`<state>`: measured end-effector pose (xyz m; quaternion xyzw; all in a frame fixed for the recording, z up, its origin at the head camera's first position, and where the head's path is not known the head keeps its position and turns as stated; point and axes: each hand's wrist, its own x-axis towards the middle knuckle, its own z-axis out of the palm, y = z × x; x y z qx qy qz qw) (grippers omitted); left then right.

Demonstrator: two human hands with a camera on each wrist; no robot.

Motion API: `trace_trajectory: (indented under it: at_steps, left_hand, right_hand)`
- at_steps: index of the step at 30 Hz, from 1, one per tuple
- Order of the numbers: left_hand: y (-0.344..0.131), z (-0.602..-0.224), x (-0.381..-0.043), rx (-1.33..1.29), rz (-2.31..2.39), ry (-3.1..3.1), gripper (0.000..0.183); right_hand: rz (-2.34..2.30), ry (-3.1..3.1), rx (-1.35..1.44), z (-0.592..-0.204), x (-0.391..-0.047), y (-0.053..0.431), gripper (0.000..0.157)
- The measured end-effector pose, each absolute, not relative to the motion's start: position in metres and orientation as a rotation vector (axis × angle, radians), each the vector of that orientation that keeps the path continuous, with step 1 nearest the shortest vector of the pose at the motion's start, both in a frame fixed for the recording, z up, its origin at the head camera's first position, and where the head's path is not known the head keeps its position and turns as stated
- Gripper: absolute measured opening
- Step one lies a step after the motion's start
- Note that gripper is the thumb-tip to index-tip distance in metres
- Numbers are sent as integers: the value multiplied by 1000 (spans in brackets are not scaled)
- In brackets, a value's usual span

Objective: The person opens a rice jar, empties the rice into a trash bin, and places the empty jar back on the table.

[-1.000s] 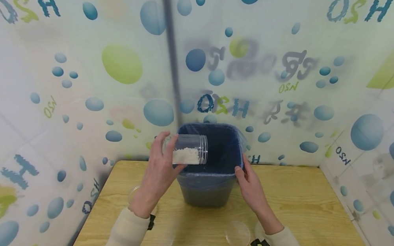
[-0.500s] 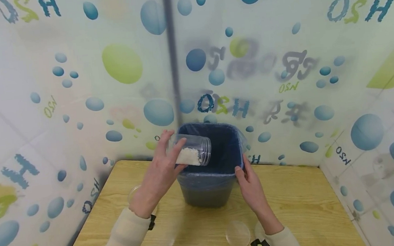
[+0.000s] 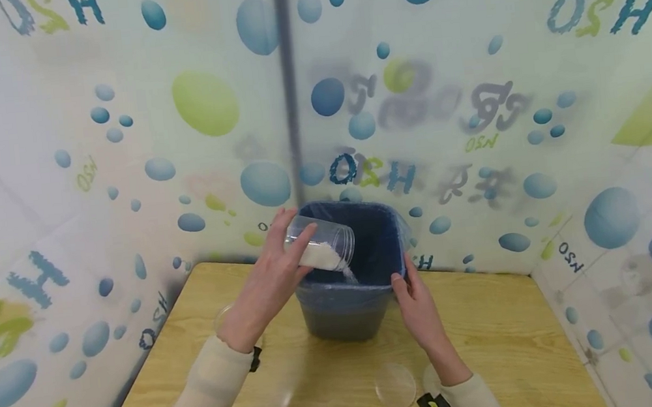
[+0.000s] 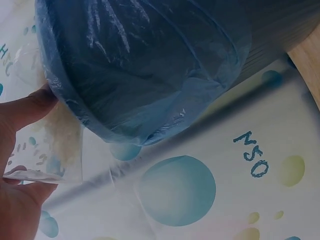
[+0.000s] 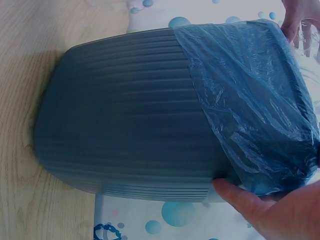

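My left hand [image 3: 276, 267] grips a clear plastic jar [image 3: 327, 233] tilted mouth-down to the right over the trash can. White powder [image 3: 320, 256] lies along the jar's lower side, and some spills from its mouth at the can's near rim. The dark grey-blue trash can [image 5: 125, 110] is lined with a thin blue plastic bag [image 5: 245, 95] folded over its rim. My right hand [image 3: 419, 304] holds the can's right rim, with the thumb in front. In the left wrist view the jar [image 4: 62, 135] shows beside the bagged rim.
The can stands on a wooden table [image 3: 491, 331] in a corner of patterned walls. A clear round lid [image 3: 395, 387] lies near the right forearm, with another round clear thing partly behind that wrist. A clear round item [image 3: 223, 316] is partly hidden behind the left wrist.
My left hand has moved slightly right and tipped the jar further down. Powder has shifted toward the mouth and now falls out. My right hand stays on the rim.
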<state>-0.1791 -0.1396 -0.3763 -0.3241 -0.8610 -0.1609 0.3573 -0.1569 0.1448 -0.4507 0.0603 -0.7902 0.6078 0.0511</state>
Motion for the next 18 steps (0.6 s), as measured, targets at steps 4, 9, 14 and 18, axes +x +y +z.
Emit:
trace_trajectory:
  at_steps: [4,9,14,18]
  left_hand:
    - [-137,-375,-182,-838,-412,-2230,81]
    - [-139,-373,-181,-821,-408,-2259,80]
    - [-139,-373,-181,-812,-401,-2292,80]
    - [-139,-375,-180,-818,-410,-2283,81]
  right_hand:
    - [1865,-2407,175,-449,-157,147,65]
    - [1871,-2392,187,-449,-157,145,65]
    - [1879,-2376,190,-448,-155,146,64]
    - [1891,-2383,194,-449,-155,145,63]
